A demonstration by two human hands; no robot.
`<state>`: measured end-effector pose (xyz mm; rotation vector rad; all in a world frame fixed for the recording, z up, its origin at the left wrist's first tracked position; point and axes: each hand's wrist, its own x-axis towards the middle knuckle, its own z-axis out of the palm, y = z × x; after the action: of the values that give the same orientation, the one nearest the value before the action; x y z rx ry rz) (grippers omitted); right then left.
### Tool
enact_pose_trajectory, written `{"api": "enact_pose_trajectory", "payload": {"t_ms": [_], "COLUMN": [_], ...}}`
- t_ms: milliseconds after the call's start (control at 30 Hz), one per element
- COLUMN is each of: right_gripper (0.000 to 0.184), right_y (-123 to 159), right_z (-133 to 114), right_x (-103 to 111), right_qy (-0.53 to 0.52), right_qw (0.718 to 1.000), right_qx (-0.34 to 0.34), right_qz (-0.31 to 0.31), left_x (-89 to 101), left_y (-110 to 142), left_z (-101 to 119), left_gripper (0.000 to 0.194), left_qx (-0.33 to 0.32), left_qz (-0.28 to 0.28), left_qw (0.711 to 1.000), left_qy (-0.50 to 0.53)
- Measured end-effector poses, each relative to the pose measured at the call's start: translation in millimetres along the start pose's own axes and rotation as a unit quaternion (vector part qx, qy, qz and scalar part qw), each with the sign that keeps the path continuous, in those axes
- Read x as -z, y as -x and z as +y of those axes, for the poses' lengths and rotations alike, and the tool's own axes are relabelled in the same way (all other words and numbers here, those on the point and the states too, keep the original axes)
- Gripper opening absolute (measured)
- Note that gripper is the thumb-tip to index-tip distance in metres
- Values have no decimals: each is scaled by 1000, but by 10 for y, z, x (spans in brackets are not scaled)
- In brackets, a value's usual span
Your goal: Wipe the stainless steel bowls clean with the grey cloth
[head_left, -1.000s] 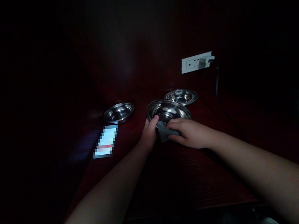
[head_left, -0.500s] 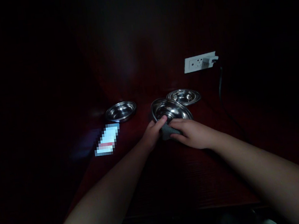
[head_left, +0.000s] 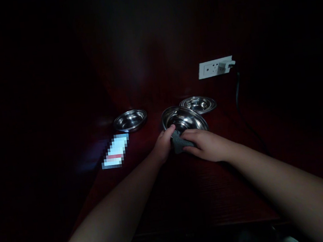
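Observation:
A shiny metal bowl [head_left: 189, 118] is tilted toward me at the middle of the table. My left hand [head_left: 164, 143] grips its near left rim, the thumb over the edge and the other fingers hidden beneath. My right hand [head_left: 207, 143] is closed on a grey-green cloth [head_left: 180, 142], pinched between thumb and fingers against the bowl's near rim. Whether it is a cloth or a thin scouring pad is hard to tell in the dim light. Behind the held bowl, to the right, lies a second metal bowl [head_left: 198, 104] with a wide rim.
A third metal bowl [head_left: 131, 120] stands to the left on the dark red table [head_left: 216, 196]. In front of it glows a blurred phone screen [head_left: 115, 149]. A white wall socket [head_left: 215, 68] with a plugged-in charger is at back right, its black cable [head_left: 237, 93] running down to the table.
The left thumb has slid slightly left along the rim, and more of the cloth shows between the hands. The held bowl has shifted a little left. The other bowls stay put.

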<state>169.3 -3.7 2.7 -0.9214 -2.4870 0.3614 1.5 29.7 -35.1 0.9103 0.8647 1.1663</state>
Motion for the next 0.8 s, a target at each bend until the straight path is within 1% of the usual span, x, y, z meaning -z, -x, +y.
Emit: {"api": "enact_pose_trajectory", "payload": {"t_ms": [167, 267, 400, 633, 800], "right_gripper": [13, 13, 12, 10, 12], "right_y": [2, 3, 6, 10, 10], "right_z": [2, 8, 17, 26, 19], "right_x": [-1, -2, -2, -10, -2], "right_qy": [-4, -4, -4, -6, -14], "right_qw": [1000, 1000, 1000, 1000, 1000], "right_qx": [2, -1, -2, -1, -2], "right_qz": [2, 1, 2, 1, 1], "left_x": [9, 3, -20, -45, -55], "left_y": [-12, 2, 45, 69, 74], "left_z": [-7, -2, 16, 27, 34], "left_gripper": [44, 47, 42, 37, 37], "left_qx": [-5, -8, -40, -62, -53], "left_qz": [-16, -37, -63, -63, -47], "left_qw": [1000, 999, 997, 996, 997], "left_qy": [-1, -3, -5, -18, -13]}}
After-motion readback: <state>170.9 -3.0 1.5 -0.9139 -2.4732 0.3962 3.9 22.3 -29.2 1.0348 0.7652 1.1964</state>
